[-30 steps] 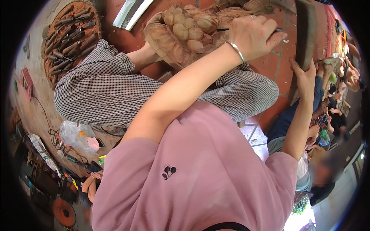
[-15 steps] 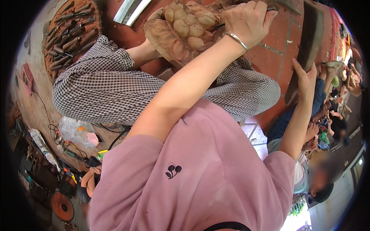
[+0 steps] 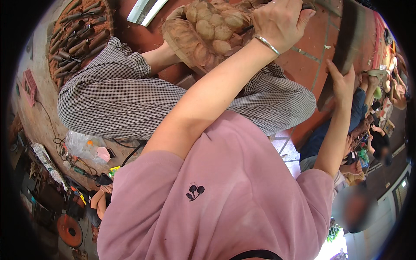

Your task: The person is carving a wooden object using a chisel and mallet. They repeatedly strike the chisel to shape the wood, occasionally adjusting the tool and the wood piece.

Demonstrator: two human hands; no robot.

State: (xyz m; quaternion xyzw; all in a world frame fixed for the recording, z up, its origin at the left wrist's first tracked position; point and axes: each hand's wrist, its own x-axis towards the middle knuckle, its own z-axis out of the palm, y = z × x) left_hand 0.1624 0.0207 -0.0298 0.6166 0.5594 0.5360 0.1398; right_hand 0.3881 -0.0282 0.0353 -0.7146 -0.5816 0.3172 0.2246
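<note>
My left hand (image 3: 279, 26), with a silver bangle at its wrist, is closed around a carving chisel (image 3: 247, 29). The dark blade shows below the fist and the handle's end sticks out above it. The blade tip meets a brown wood carving (image 3: 212, 32) covered in rounded, fruit-like bumps; the exact contact is hidden. At the right, my right hand (image 3: 342, 86) grips a long, dark wooden mallet (image 3: 349, 39), smeared by motion and held apart from the chisel. Checkered trouser legs (image 3: 117, 104) lie crossed below the carving, with a bare foot beside it.
A round basket (image 3: 80, 39) with several chisels and reddish wood chips stands at the upper left. White-edged metal pieces (image 3: 147, 11) lie near the carving. A plastic bag (image 3: 82, 145) and cables are at the left. Other people sit close at the right, one seated person (image 3: 318, 134) beside my right arm.
The mallet and my right hand have shifted slightly upward, and the mallet is now blurred. My left hand and the carving stay almost in place. A person at the right has moved their head.
</note>
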